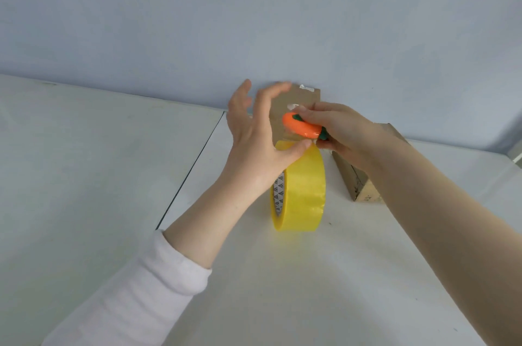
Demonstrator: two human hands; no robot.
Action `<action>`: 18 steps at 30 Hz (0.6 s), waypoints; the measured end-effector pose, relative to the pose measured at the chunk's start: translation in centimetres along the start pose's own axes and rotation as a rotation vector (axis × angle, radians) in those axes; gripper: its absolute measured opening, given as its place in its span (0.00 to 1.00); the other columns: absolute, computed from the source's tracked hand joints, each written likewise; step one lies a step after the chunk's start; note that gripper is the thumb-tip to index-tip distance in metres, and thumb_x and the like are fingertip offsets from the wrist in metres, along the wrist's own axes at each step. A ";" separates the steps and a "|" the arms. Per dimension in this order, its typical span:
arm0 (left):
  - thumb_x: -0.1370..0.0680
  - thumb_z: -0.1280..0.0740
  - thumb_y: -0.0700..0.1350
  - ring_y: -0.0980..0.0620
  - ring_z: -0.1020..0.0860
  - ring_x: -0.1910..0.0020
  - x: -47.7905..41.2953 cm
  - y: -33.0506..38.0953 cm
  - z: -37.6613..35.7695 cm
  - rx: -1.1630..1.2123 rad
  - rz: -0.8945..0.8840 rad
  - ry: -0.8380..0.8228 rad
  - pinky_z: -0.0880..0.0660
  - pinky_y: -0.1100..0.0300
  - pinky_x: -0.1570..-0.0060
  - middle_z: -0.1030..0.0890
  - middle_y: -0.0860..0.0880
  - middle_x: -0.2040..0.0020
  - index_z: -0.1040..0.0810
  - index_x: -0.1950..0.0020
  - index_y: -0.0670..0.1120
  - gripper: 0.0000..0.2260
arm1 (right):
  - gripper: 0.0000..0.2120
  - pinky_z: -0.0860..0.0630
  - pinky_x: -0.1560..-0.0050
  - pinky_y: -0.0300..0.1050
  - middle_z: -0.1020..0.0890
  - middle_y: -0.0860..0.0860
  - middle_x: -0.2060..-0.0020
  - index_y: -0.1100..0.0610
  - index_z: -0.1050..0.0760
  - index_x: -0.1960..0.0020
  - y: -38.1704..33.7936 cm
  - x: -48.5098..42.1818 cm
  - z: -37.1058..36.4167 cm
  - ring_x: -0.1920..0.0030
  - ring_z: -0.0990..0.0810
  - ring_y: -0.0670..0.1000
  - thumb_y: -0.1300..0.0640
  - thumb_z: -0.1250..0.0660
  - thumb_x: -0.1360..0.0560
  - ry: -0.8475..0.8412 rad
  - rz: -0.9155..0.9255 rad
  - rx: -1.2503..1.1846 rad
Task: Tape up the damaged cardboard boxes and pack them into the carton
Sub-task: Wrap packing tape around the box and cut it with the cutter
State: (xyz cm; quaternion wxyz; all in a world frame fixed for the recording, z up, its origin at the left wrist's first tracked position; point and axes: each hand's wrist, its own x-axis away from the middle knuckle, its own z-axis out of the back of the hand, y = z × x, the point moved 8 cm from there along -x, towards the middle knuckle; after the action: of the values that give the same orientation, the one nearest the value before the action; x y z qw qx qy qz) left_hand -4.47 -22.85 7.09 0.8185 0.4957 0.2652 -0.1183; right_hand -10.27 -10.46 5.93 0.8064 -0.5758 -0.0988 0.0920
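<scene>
a roll of yellow tape point(303, 190) is seen standing on its edge near the middle of the white tabletop point(113, 162). the left hand point(254, 142), reaching out of a white sleeve point(141, 289), is held over the roll's top: its thumb is pressed down on the tape there, while the four fingers are spread and lifted clear, holding nothing. the right hand point(344, 131) is closed round a small orange cutter point(300, 126) with green trim, which is held just above the top of the roll, close beside the left thumb.

a flat brown cardboard box point(308, 97) is propped upright at the far edge of the tabletop against the pale blue wall point(254, 21), directly behind both hands. a second box point(356, 179) lies toward the right edge, partly hidden under the right forearm. no carton is shown.

the step in hand is judged to be cutting or freeing a length of tape; whether a strip has already been drawn off cannot be told, since the tape there is clear and hidden by the hands. no box is seen to be sealed or packed, so the task is judged to be at an early stage. for the next move, the tape needs to be kept pinned by the thumb while the cutter is drawn across it, with the thumb kept clear of the blade.
</scene>
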 end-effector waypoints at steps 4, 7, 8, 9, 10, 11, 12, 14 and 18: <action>0.28 0.29 0.50 0.47 0.49 0.26 -1.0 -0.2 -0.8 -0.225 0.023 -0.081 0.49 0.71 0.44 0.41 0.41 0.28 0.22 0.44 0.56 0.13 | 0.19 0.33 0.61 0.37 0.21 0.51 0.64 0.60 0.18 0.51 -0.6 -0.3 0.1 0.62 0.25 0.45 0.48 0.43 0.20 0.077 0.017 0.335; 0.26 0.33 0.53 0.47 0.42 0.29 -2.2 -1.4 -1.3 -0.298 0.074 -0.148 0.49 0.71 0.47 0.30 0.42 0.34 0.20 0.49 0.55 0.08 | 0.24 0.33 0.44 0.44 0.20 0.55 0.44 0.60 0.22 0.41 -0.4 0.8 4.4 0.41 0.26 0.53 0.43 0.46 0.21 0.290 0.066 0.500; 0.25 0.34 0.53 0.48 0.38 0.30 -2.8 -1.7 -1.5 -0.335 0.078 -0.177 0.48 0.69 0.48 0.27 0.44 0.37 0.20 0.50 0.56 0.07 | 0.25 0.35 0.40 0.46 0.22 0.54 0.39 0.57 0.23 0.40 0.1 1.9 6.2 0.35 0.31 0.55 0.40 0.45 0.22 0.368 0.083 0.603; 0.24 0.34 0.52 0.49 0.35 0.32 -3.3 -1.7 -1.6 -0.374 0.071 -0.202 0.47 0.67 0.48 0.24 0.46 0.40 0.20 0.50 0.55 0.06 | 0.25 0.38 0.37 0.49 0.26 0.53 0.36 0.54 0.25 0.38 0.9 3.3 7.7 0.30 0.37 0.56 0.38 0.43 0.24 0.417 0.082 0.742; 0.23 0.35 0.51 0.50 0.33 0.34 -3.8 -1.6 -1.8 -0.411 0.059 -0.222 0.46 0.65 0.47 0.22 0.48 0.41 0.20 0.50 0.54 0.05 | 0.26 0.41 0.34 0.53 0.29 0.51 0.33 0.52 0.27 0.37 2.2 4.5 8.5 0.28 0.42 0.56 0.36 0.42 0.26 0.414 0.057 0.890; 0.23 0.35 0.50 0.51 0.31 0.35 -4.2 -1.4 -2.0 -0.438 0.042 -0.236 0.45 0.63 0.45 0.21 0.49 0.42 0.20 0.48 0.53 0.06 | 0.28 0.44 0.31 0.55 0.33 0.50 0.31 0.50 0.31 0.33 3.7 5.4 8.8 0.26 0.46 0.55 0.35 0.41 0.27 0.372 0.028 1.021; 0.23 0.34 0.48 0.51 0.32 0.34 -4.5 -0.9 -2.1 -0.447 0.013 -0.234 0.45 0.63 0.42 0.21 0.51 0.40 0.21 0.45 0.51 0.08 | 0.30 0.47 0.30 0.56 0.37 0.49 0.28 0.48 0.36 0.29 5.2 6.2 8.9 0.26 0.48 0.53 0.36 0.40 0.27 0.318 0.022 1.117; 0.23 0.33 0.44 0.51 0.36 0.32 -4.4 1.9 -2.4 -0.387 -0.127 -0.162 0.46 0.70 0.39 0.26 0.52 0.36 0.25 0.36 0.48 0.16 | 0.32 0.51 0.27 0.53 0.44 0.46 0.25 0.45 0.46 0.25 6.9 7.1 8.9 0.25 0.50 0.49 0.39 0.39 0.25 0.239 0.126 1.186; 0.25 0.32 0.49 0.52 0.38 0.30 -2.2 8.4 -7.8 -0.311 -0.462 -0.266 0.46 0.66 0.33 0.28 0.50 0.32 0.26 0.35 0.49 0.19 | 0.28 0.51 0.26 0.43 0.38 0.39 0.28 0.41 0.39 0.30 6.3 9.7 10.1 0.26 0.46 0.42 0.57 0.34 0.25 0.037 0.404 0.923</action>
State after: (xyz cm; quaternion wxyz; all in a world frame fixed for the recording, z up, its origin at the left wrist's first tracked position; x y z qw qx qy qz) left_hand -4.87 -12.16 11.74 0.8634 0.2713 0.2763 -0.3234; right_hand -3.83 3.28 3.65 0.9446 -0.1684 0.0797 0.2703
